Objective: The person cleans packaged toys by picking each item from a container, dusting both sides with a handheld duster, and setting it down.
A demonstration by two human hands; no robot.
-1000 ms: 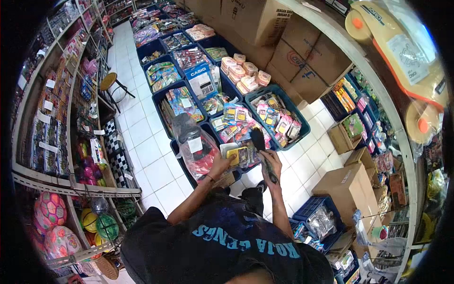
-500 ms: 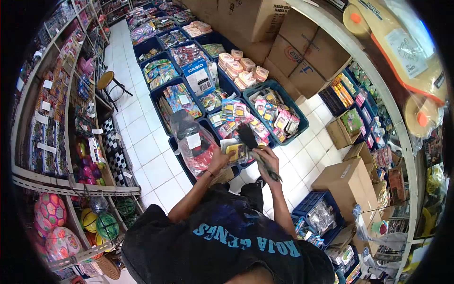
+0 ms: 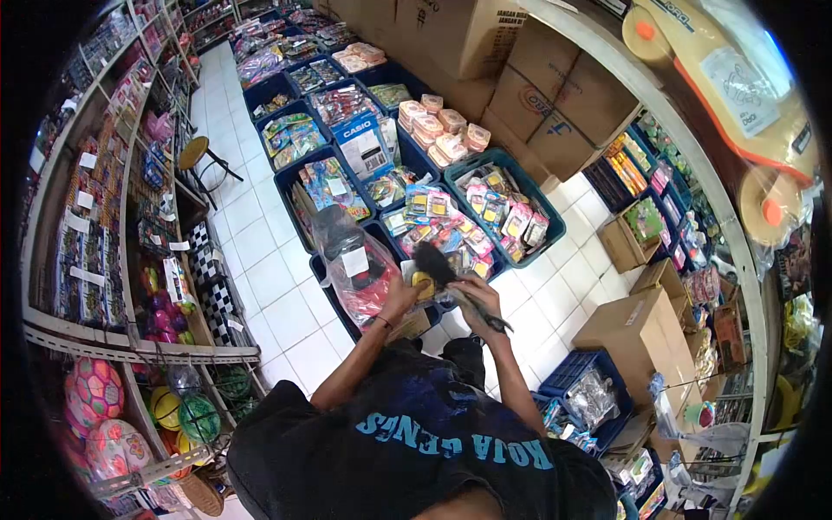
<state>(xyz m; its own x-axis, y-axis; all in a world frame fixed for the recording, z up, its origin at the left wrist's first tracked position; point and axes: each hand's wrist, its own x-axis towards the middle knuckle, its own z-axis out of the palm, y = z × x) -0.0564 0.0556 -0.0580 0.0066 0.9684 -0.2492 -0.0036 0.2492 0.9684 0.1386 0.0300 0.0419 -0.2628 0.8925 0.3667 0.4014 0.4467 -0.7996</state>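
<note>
My left hand (image 3: 403, 296) is closed on a small yellow-and-dark package (image 3: 422, 283), just right of a clear plastic bag with a red and black item (image 3: 362, 276). In my right hand (image 3: 479, 299) is the handle of a dark brush (image 3: 433, 263), its bristles over the package and hiding part of it. Beyond my hands, a blue crate holds pink and blue carded packs (image 3: 432, 227). A green crate (image 3: 555, 227) with similar packs stands to its right.
More crates with packaged goods stretch ahead, one with a Casio box (image 3: 362, 147). A stool (image 3: 194, 153) stands on the white tiles. Shelves line both sides, with balls (image 3: 94, 387) at lower left. Cardboard boxes (image 3: 637, 334) are at the right.
The brush in my right hand has moved left and down, from beside the package to over it. My left hand has stayed nearly in place on the package.
</note>
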